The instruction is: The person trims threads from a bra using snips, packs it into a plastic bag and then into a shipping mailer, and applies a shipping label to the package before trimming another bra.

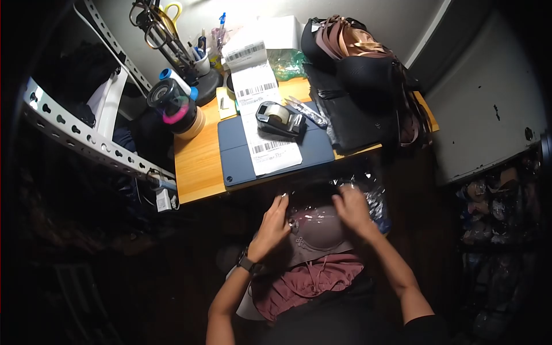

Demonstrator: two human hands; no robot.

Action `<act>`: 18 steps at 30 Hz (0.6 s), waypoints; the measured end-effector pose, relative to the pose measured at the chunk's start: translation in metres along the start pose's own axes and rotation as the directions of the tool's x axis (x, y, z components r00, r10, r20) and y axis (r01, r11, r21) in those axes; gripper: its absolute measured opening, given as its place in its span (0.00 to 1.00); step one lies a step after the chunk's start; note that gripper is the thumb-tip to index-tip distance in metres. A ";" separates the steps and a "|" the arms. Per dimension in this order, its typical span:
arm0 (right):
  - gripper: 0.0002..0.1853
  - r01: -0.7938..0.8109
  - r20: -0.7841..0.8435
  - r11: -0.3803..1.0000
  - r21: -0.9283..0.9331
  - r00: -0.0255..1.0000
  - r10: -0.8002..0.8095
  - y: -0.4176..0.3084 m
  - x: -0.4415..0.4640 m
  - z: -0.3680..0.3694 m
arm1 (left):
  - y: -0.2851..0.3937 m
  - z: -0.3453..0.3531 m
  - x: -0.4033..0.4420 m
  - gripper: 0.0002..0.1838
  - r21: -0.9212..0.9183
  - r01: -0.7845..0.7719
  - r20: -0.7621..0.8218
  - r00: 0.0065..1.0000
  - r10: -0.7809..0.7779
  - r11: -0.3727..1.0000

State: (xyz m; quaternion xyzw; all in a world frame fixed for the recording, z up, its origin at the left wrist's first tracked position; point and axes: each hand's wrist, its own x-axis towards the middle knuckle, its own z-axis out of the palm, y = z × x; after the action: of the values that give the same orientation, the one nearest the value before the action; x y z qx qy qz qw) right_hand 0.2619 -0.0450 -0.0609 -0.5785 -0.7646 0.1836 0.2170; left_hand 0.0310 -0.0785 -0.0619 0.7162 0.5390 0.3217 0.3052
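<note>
A mauve-grey bra (323, 229) with moulded cups lies in a glossy clear plastic bag (375, 198), held in front of me just below the table's edge. My left hand (272, 225), with a dark watch on its wrist, is closed on the bag's left side. Across from it, my right hand (353, 210) grips the upper right part of the bag, fingers curled over the plastic. Glare and shadow hide where the bag's upper edge runs. Below the bra is dusky-pink drawstring clothing (310, 284) on my lap.
On the wooden table (198, 167) are a blue tablet case (233, 152), printed barcode labels (276, 162), a tape dispenser (280, 119) and a snap-off cutter (307, 111). Stacked bras (368, 75) fill its right side. A perforated metal shelf frame (86, 138) stands left.
</note>
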 end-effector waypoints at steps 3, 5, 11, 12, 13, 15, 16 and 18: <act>0.07 0.492 -0.059 0.771 0.404 0.855 -0.515 -0.080 -0.034 0.008 | -0.007 -0.009 0.023 0.18 0.022 0.183 0.231 0.956 -0.183 0.983; 0.06 0.525 0.225 0.757 0.390 0.742 -0.631 -0.101 -0.044 0.026 | 0.000 -0.027 0.037 0.17 -0.138 0.352 0.357 0.890 -0.285 0.926; 0.30 0.494 0.456 0.867 -0.064 0.787 -0.415 -0.077 -0.024 0.064 | -0.018 -0.040 0.048 0.22 -0.099 0.225 0.394 0.903 -0.169 0.969; 0.31 0.548 0.503 0.835 -0.051 0.736 -0.452 -0.078 -0.031 0.056 | -0.019 -0.041 0.048 0.23 -0.091 0.213 0.393 0.905 -0.162 0.973; 0.32 0.600 0.548 0.799 -0.037 0.681 -0.486 -0.077 -0.039 0.052 | -0.020 -0.041 0.049 0.23 -0.091 0.216 0.387 0.907 -0.165 0.972; 0.33 0.575 0.517 0.818 -0.020 0.706 -0.484 -0.063 -0.049 0.053 | -0.021 -0.041 0.048 0.23 -0.173 0.344 0.418 0.874 -0.248 0.923; 0.32 0.528 0.543 0.848 0.043 0.700 -0.464 -0.060 -0.052 0.047 | -0.020 -0.041 0.047 0.23 -0.179 0.352 0.413 0.875 -0.254 0.919; 0.29 0.460 0.613 0.881 0.111 0.666 -0.425 -0.063 -0.055 0.032 | -0.018 -0.041 0.044 0.21 -0.140 0.253 0.363 0.912 -0.189 0.957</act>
State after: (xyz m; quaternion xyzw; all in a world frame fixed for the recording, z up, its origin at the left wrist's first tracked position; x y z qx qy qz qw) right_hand 0.2070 -0.1159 -0.0610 -0.2877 -0.9140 0.2848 -0.0245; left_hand -0.0020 -0.0280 -0.0451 0.6644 0.5227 0.2024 0.4944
